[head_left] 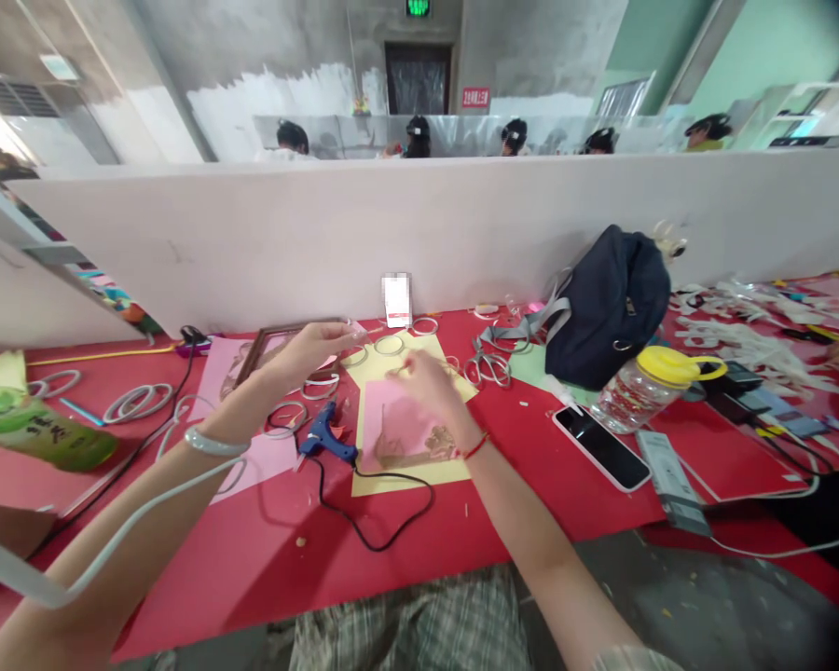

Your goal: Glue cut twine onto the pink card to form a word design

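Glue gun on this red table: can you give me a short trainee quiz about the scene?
1. True or false: the blue hot glue gun lies on the table, held by neither hand.
2. What is around the wrist of the right hand? A) a red cord B) a wristwatch C) nothing
3. Fill in the gap: the clear jar with a yellow lid stands beside a navy ____.

Key:
1. True
2. A
3. backpack
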Motion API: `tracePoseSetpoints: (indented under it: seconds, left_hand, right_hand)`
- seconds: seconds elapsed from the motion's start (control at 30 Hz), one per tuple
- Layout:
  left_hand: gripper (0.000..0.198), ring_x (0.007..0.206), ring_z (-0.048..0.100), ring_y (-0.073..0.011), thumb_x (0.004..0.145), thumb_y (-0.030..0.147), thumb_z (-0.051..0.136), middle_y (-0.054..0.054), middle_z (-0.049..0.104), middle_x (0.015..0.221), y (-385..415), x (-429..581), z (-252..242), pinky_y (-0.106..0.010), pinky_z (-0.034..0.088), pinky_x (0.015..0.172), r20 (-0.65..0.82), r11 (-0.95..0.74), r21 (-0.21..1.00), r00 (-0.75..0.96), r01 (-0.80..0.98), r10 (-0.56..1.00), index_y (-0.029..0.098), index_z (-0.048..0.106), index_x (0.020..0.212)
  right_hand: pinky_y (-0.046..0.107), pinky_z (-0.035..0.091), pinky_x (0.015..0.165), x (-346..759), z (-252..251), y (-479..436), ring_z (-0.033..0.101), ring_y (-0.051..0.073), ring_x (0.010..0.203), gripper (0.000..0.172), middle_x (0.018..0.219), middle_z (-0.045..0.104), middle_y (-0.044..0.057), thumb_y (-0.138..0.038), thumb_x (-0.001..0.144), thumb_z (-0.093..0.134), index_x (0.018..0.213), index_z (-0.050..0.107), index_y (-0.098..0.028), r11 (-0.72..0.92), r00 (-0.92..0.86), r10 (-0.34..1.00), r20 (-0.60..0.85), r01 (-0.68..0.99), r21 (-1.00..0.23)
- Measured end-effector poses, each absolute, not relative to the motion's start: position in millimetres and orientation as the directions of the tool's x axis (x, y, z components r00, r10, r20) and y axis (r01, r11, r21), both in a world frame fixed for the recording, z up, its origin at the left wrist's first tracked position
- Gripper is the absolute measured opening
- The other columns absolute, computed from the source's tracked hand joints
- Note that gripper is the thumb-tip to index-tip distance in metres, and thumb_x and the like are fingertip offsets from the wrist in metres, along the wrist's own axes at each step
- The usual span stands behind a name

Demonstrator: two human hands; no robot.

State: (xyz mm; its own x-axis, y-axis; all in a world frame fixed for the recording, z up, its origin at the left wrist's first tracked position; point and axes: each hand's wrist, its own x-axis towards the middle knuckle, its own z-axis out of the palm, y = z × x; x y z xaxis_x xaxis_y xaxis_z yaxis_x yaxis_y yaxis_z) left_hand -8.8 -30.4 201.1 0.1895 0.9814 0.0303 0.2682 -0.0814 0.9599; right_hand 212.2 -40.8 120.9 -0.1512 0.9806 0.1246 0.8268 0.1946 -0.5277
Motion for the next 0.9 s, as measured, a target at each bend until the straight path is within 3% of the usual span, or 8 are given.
tracePoseSetpoints:
  seconds: [0.07, 0.13, 0.27, 0.4, 0.57, 0.63, 0.7, 0.9]
  left_hand:
    - [0.037, 0.057, 0.048, -0.0105, 0.072, 0.051, 0.092, 0.0, 0.058, 0.065, -41, -8, 194, -0.022, 0.037, 0.048, 0.004, -0.032, 0.99, 0.199, 0.136, 0.98, 0.018, 0.075, 0.073]
    - [0.035, 0.057, 0.046, -0.0093, 0.071, 0.045, 0.094, -0.001, 0.057, 0.065, -50, -6, 190, -0.021, 0.038, 0.048, -0.011, 0.019, 0.999, 0.231, -0.029, 0.973, 0.017, 0.075, 0.073]
    - [0.025, 0.062, 0.052, -0.0089, 0.069, 0.03, 0.095, -0.004, 0.065, 0.074, -71, -8, 185, -0.019, 0.044, 0.052, -0.053, 0.103, 0.978, 0.262, -0.18, 0.964, 0.014, 0.077, 0.077]
    - [0.034, 0.06, 0.054, -0.0089, 0.068, 0.039, 0.096, -0.004, 0.069, 0.076, -94, -16, 178, -0.019, 0.045, 0.051, -0.045, 0.06, 0.997, 0.236, -0.056, 0.971, 0.014, 0.076, 0.08]
    - [0.037, 0.057, 0.053, -0.0123, 0.081, 0.053, 0.083, -0.001, 0.062, 0.062, -132, -22, 186, -0.024, 0.042, 0.052, 0.104, -0.15, 0.977, 0.27, 0.155, 0.957, 0.017, 0.072, 0.075]
    - [0.034, 0.059, 0.052, -0.0121, 0.087, 0.05, 0.078, -0.002, 0.065, 0.065, -146, -24, 191, -0.025, 0.04, 0.054, 0.201, -0.262, 0.943, 0.275, 0.206, 0.94, 0.018, 0.073, 0.076]
    - [0.03, 0.059, 0.052, -0.0122, 0.09, 0.047, 0.074, -0.003, 0.069, 0.07, -152, -23, 191, -0.025, 0.038, 0.053, 0.242, -0.317, 0.912, 0.284, 0.26, 0.928, 0.019, 0.076, 0.079]
    - [0.028, 0.06, 0.059, -0.014, 0.085, 0.041, 0.069, -0.002, 0.072, 0.064, -138, 11, 123, -0.024, 0.041, 0.057, -0.005, -0.224, 0.847, 0.428, 0.483, 0.904, 0.016, 0.075, 0.074]
  right_hand:
    - [0.038, 0.053, 0.091, 165, 106, -74, 0.068, 0.029, 0.104, 0.05, 0.115, 0.071, 0.017, -0.059, 0.096, 0.066, 0.114, 0.065, -0.012, 0.511, -0.504, 0.851, 0.15, 0.726, -0.46]
    - [0.044, 0.054, 0.094, 132, 88, -99, 0.068, 0.033, 0.107, 0.061, 0.119, 0.069, 0.021, -0.064, 0.091, 0.071, 0.118, 0.063, -0.01, 0.569, -0.589, 0.803, 0.087, 0.715, -0.406]
    - [0.041, 0.054, 0.098, 116, 64, -115, 0.068, 0.031, 0.113, 0.039, 0.123, 0.069, 0.021, -0.038, 0.094, 0.076, 0.118, 0.062, -0.011, 0.549, -0.59, 0.807, 0.023, 0.735, -0.399]
    - [0.036, 0.052, 0.091, 131, 60, -108, 0.068, 0.025, 0.101, 0.013, 0.109, 0.072, 0.013, -0.029, 0.099, 0.067, 0.103, 0.063, -0.017, 0.492, -0.552, 0.83, 0.076, 0.663, -0.564]
    - [0.029, 0.046, 0.062, 182, 59, -118, 0.056, 0.015, 0.062, 0.035, 0.074, 0.061, -0.002, -0.056, 0.097, 0.062, 0.091, 0.059, -0.021, 0.144, -0.464, 0.885, 0.031, 0.21, -0.967]
    - [0.028, 0.046, 0.062, 212, 59, -130, 0.056, 0.013, 0.062, 0.042, 0.079, 0.063, -0.001, -0.062, 0.092, 0.066, 0.093, 0.06, -0.02, 0.052, -0.425, 0.905, 0.036, 0.024, -0.998]
    - [0.028, 0.049, 0.066, 243, 60, -147, 0.06, 0.013, 0.065, 0.043, 0.082, 0.065, -0.001, -0.061, 0.088, 0.073, 0.096, 0.063, -0.02, 0.024, -0.35, 0.936, 0.036, -0.039, -0.999]
    - [0.032, 0.056, 0.066, 306, 58, -199, 0.069, 0.017, 0.07, 0.034, 0.09, 0.072, 0.001, -0.043, 0.085, 0.082, 0.104, 0.062, -0.023, -0.098, -0.213, 0.975, -0.058, -0.184, -0.978]
